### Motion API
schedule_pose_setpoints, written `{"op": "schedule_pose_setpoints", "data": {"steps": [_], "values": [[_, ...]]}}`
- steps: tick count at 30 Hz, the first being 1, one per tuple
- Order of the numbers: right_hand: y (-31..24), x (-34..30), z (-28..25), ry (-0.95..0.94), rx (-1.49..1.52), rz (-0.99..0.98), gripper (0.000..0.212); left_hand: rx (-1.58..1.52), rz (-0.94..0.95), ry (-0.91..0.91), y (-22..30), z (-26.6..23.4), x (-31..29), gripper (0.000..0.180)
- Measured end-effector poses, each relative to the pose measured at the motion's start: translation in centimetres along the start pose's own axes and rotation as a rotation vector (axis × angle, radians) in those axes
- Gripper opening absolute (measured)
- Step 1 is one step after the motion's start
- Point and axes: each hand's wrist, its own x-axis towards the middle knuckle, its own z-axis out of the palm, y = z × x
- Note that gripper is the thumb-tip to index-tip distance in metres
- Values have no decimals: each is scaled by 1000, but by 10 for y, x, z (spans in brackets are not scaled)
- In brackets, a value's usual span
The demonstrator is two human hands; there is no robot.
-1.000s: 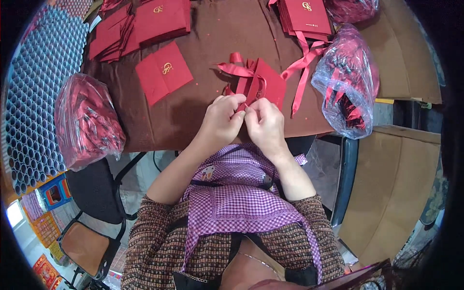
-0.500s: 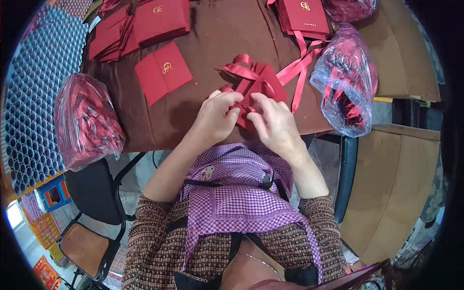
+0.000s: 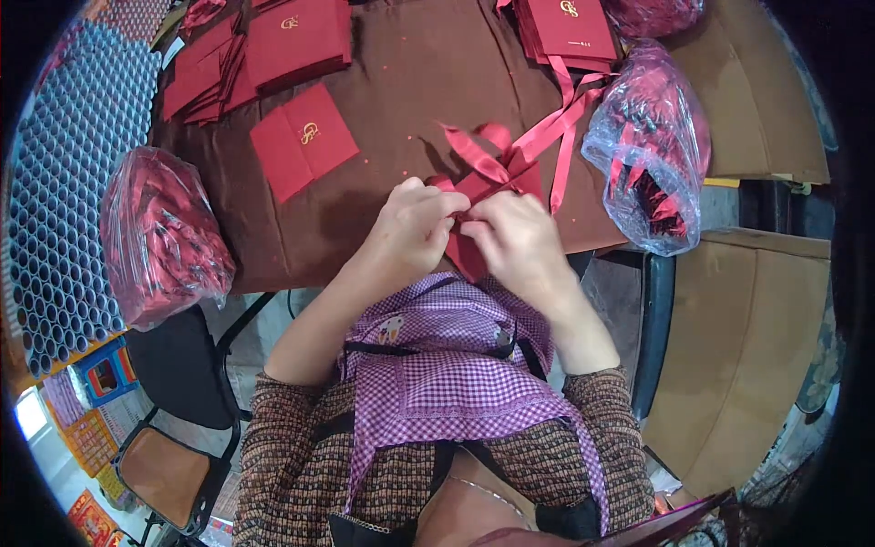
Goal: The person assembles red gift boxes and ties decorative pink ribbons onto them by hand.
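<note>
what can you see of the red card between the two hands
The red card looks like matte paper. It sits slanted, one corner pointing toward the purple apron. The left hand pinches it; the slightly blurred right hand touches it. Shiny red ribbon curls at its far end. The hands hide its middle.

Prob small wkshp: folder stack (image 3: 299, 47) @ tbl (image 3: 406, 91) far-L corner, bagged pcs (image 3: 169, 239) @ L edge, cardbd (image 3: 700, 360) off R edge.
</note>
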Motion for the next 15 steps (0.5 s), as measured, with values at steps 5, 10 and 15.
{"op": "schedule_pose_setpoints", "data": {"steps": [5,10,15], "values": [[-2,36,-55,-29,62,-146,9,161,127,-106,8,-10,0,28],[23,62,-55,-631,19,-90,14,267,181,10,9,-3,6,39],[33,72,-50,-761,223,-21,23,310,210,41,12,4,0,46]]}}
